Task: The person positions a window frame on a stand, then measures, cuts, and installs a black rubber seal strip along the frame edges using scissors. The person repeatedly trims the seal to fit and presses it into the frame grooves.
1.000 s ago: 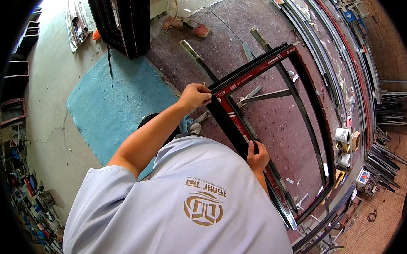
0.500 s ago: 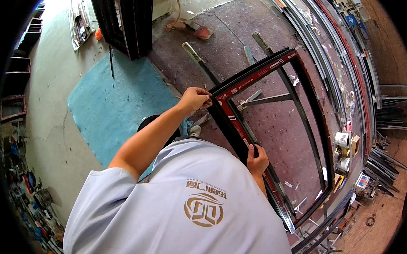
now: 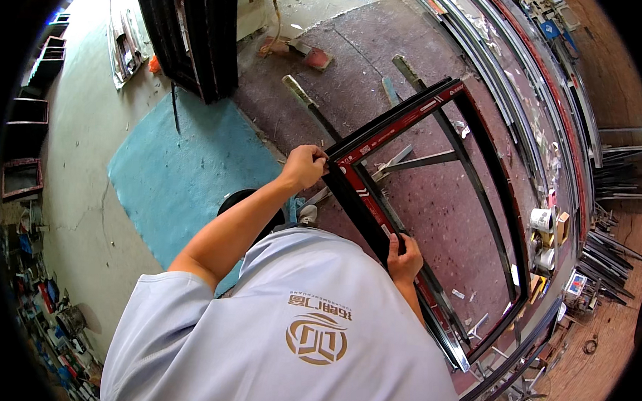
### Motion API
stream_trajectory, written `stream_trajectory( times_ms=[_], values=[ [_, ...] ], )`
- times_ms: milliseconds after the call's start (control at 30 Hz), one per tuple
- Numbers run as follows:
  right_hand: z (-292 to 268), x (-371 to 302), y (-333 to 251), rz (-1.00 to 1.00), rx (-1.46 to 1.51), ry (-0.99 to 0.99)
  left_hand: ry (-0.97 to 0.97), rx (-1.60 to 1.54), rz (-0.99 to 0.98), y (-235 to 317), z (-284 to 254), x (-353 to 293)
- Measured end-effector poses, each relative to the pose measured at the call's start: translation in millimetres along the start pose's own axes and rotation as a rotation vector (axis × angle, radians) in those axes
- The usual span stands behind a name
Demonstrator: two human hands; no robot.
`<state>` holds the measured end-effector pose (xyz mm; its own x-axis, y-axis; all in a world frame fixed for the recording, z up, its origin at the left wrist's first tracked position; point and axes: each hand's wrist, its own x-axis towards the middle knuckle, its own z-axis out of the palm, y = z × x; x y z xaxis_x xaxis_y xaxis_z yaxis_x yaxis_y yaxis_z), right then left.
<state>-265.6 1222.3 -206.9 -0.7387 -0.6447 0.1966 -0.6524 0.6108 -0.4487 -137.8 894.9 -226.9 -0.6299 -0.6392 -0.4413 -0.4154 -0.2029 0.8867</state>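
A large dark window frame with red protective film along its faces lies tilted in front of me. At the frame's near left corner is my left hand, its fingertips pinched together. What they hold, if anything, is too small to make out. My right hand grips the near side bar of the frame, thumb on top and the other fingers partly hidden. Under the frame, metal support bars stick out on the far side, and a narrow bar crosses below its opening.
Left of me a blue mat covers part of the floor. Dark stacked frames stand at its far end. Long metal profiles lie along the right, near white tubs. Assorted tools lie at the lower left.
My left hand has drawn slightly left and down from the corner, its fingers still pinched. My right hand keeps its grip on the side bar. The view has shifted a little.
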Motion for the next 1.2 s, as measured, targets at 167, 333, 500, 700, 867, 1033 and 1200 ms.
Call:
stream_trajectory(
  times_ms=[167, 333, 500, 700, 867, 1033, 1200],
  values=[
    [-1, 1, -2, 0.04, 0.006, -0.003, -0.076, -0.074, 0.043, -2, -3, -2],
    [-2, 1, -3, 0.008, -0.002, 0.018, -0.066, -0.201, -0.013, -4, 6, -3],
    [1, -3, 1, 0.01, -0.012, 0.031, -0.082, -0.249, -0.15, 15, 2, 4],
    [1, -1, 3, 0.013, -0.01, 0.01, -0.029, -0.241, -0.08, -5, 3, 11],
    [-1, -1, 1, -0.004, -0.005, 0.022, -0.022, -0.248, -0.033, -7, 8, 2],
    [-1, 1, 1, 0.004, -0.011, 0.01, -0.023, -0.363, -0.142, -5, 8, 7],
    [-1, -1, 0, 0.016, -0.015, 0.017, -0.039, -0.329, -0.153, 0, 5, 8]
  ],
)
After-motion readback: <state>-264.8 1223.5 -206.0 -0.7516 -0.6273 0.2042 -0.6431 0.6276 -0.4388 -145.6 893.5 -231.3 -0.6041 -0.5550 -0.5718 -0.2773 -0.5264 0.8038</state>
